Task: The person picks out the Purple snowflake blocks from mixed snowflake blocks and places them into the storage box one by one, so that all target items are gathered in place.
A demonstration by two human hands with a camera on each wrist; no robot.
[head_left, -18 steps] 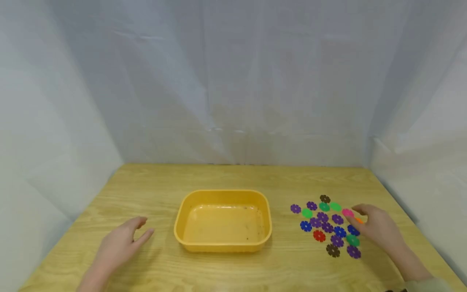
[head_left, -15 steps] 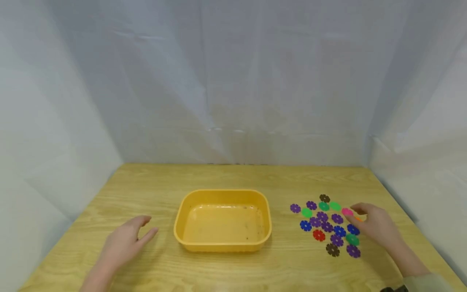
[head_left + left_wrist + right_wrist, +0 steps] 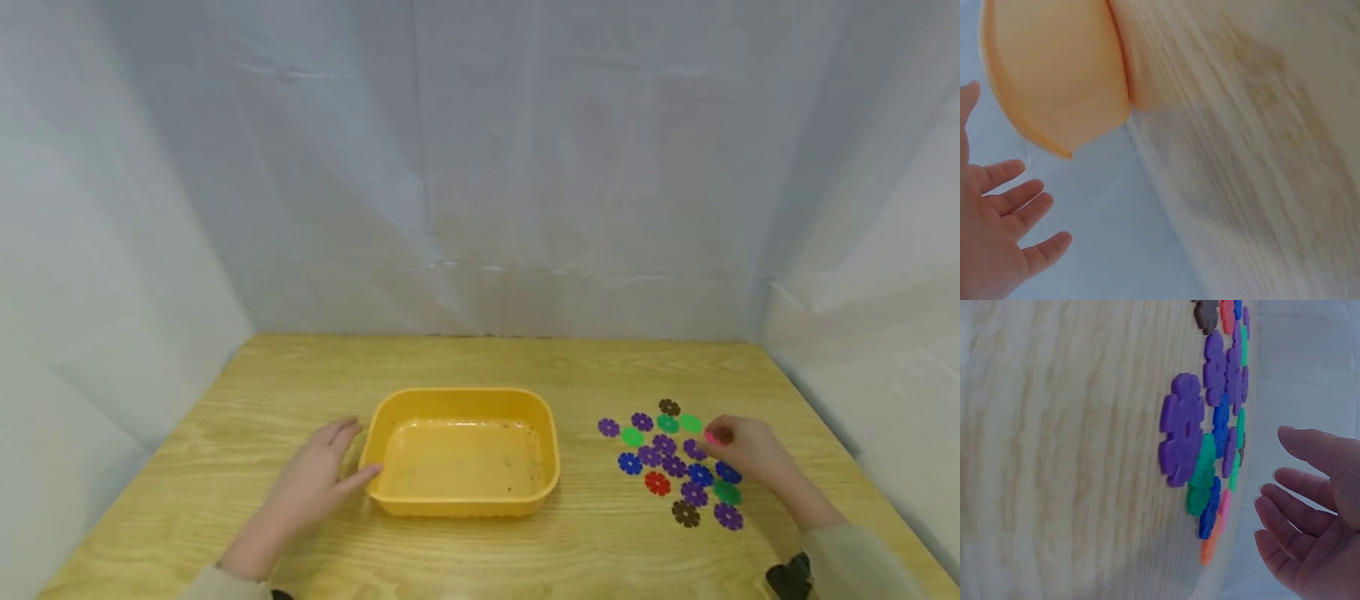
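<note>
A yellow plastic tub (image 3: 461, 392) stands empty at the table's middle. My left hand (image 3: 337, 462) lies open beside its left wall, thumb tip at the front left corner; the left wrist view shows spread fingers (image 3: 1022, 200) near the tub (image 3: 1054, 69). Several flat flower-shaped discs (image 3: 671, 458) in purple, blue, green, red, brown and pink lie to the right. My right hand (image 3: 738, 450) hovers over their right edge, fingertips by the pink disc (image 3: 711, 436). In the right wrist view that hand (image 3: 1310, 519) is open and holds nothing, beside a purple disc (image 3: 1182, 437).
The wooden table (image 3: 480, 550) is walled by white cloth at the back and on both sides. An orange disc (image 3: 1209, 550) lies at the cluster's edge under my right hand.
My left hand has slid right, up to the tub's left side. My right hand has crept slightly left onto the pink disc's spot.
</note>
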